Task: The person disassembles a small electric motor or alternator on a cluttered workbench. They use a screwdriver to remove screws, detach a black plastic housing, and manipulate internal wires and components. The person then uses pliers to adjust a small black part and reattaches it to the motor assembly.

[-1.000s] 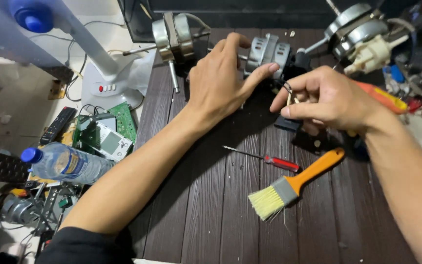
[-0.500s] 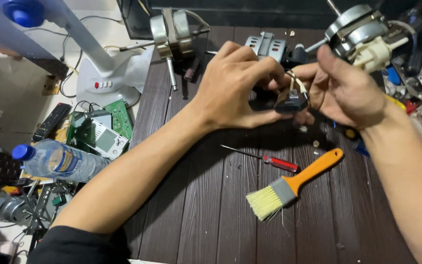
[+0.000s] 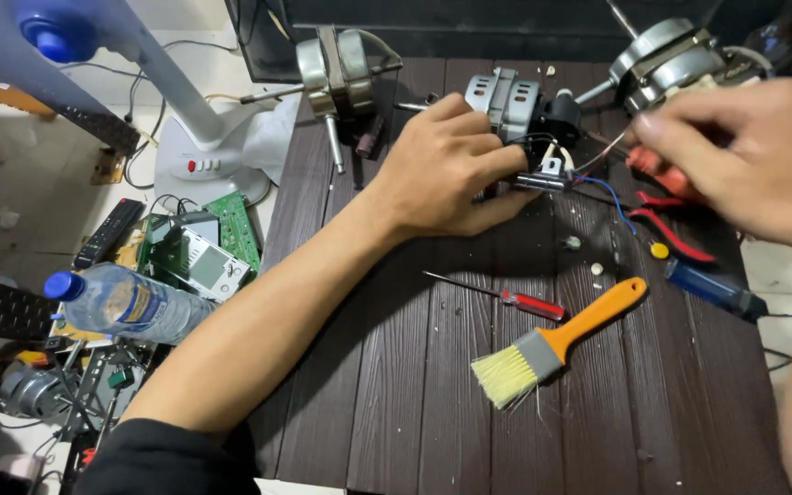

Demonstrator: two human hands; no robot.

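Fingers [image 3: 469, 137] of your left hand [image 3: 442, 170] are curled shut on the small grey motor [image 3: 506, 96], pinning it to the dark wooden table [image 3: 433, 385], with its shaft axis running left to right and its wired connector [image 3: 550, 172] poking out just right of your fingertips. Your right hand [image 3: 744, 156], blurred, hovers near that connector, fingers pinched on a red-handled tool [image 3: 657, 170], so it sits nearer the wires; towards you lie an orange-handled brush [image 3: 561, 344], then a small red screwdriver [image 3: 506, 298]
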